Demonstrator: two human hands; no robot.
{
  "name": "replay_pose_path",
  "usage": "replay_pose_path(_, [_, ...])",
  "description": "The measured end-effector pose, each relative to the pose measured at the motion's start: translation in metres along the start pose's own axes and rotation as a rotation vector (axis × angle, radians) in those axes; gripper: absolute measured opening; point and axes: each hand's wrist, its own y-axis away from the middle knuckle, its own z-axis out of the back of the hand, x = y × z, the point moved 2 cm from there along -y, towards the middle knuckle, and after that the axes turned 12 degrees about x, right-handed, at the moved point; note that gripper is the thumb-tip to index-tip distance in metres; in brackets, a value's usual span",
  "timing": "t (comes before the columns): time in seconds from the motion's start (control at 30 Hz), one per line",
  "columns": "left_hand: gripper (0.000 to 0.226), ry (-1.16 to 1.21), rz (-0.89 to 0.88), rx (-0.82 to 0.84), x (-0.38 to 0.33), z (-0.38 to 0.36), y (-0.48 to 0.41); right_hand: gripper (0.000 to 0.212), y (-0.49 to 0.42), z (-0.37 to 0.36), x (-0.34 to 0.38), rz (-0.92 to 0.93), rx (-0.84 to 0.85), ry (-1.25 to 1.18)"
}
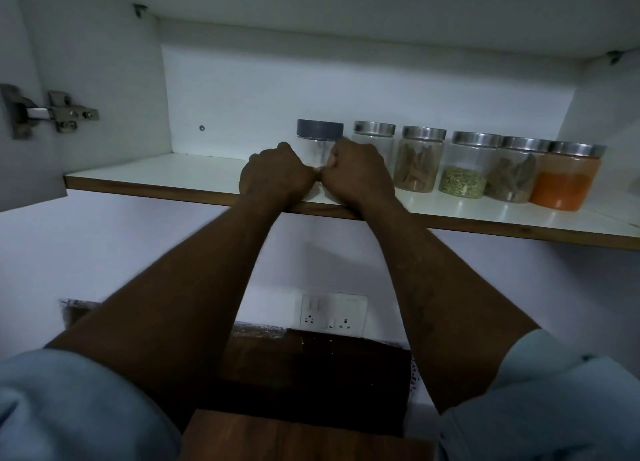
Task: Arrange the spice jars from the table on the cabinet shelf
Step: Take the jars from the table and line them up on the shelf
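On the white cabinet shelf (pixel 156 175) stands a clear jar with a dark grey lid (pixel 319 129). My left hand (pixel 275 176) and my right hand (pixel 358 173) curl round its lower body from either side, thumbs meeting in front, so its base and contents are hidden. To its right runs a row of steel-lidded jars: a clear one (pixel 374 138), one with brown sticks (pixel 419 162), one with green seeds (pixel 465 173), another with brown sticks (pixel 512 176) and one with orange powder (pixel 564 183).
The shelf's left half is bare white board up to the side wall, where a metal door hinge (pixel 52 112) sits. A wooden front edge (pixel 485 226) runs along the shelf. Below are a wall socket plate (pixel 332 313) and a dark wooden surface (pixel 304 436).
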Motion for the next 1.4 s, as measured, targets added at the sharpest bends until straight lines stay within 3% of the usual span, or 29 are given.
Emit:
replay_pose_path(0.07, [0.040, -0.054, -0.038, 0.024, 0.003, 0.002, 0.009, 0.008, 0.004, 0.000, 0.006, 0.078, 0.032, 0.032])
replay_pose_path(0.27, [0.040, -0.047, -0.154, -0.040, 0.023, 0.004, 0.059, 0.020, 0.020, 0.005, 0.017, 0.155, 0.040, 0.050])
replay_pose_path(0.43, [0.024, 0.263, -0.358, -0.111, 0.046, 0.001, 0.114, 0.009, 0.078, -0.010, 0.047, 0.214, -0.070, -0.213])
replay_pose_path(0.57, [0.029, 0.382, -0.314, -0.153, 0.091, -0.024, 0.178, 0.007, 0.152, -0.057, 0.070, 0.139, -0.087, -0.364])
replay_pose_path(0.67, [0.025, 0.431, -0.273, -0.007, 0.138, -0.053, 0.229, 0.005, 0.213, -0.112, 0.080, 0.050, -0.019, -0.394])
replay_pose_path(0.77, [0.026, 0.320, -0.206, 0.143, 0.191, -0.084, 0.279, 0.008, 0.275, -0.171, 0.087, -0.031, 0.102, -0.382])
replay_pose_path(1.03, [0.013, 0.237, 0.054, 0.549, 0.302, -0.173, 0.392, 0.014, 0.414, -0.296, 0.097, -0.328, 0.620, -0.311])
replay_pose_path(1.13, [0.038, 0.065, 0.025, 0.744, 0.323, -0.203, 0.414, 0.020, 0.446, -0.322, 0.100, -0.398, 0.832, -0.317])
replay_pose_path(1.27, [0.077, -0.193, -0.113, 0.940, 0.341, -0.235, 0.430, 0.023, 0.473, -0.339, 0.104, -0.421, 0.879, -0.237])
replay_pose_path(1.4, [0.088, -0.200, -0.106, 1.012, 0.349, -0.253, 0.438, 0.031, 0.488, -0.345, 0.106, -0.448, 0.928, -0.244])
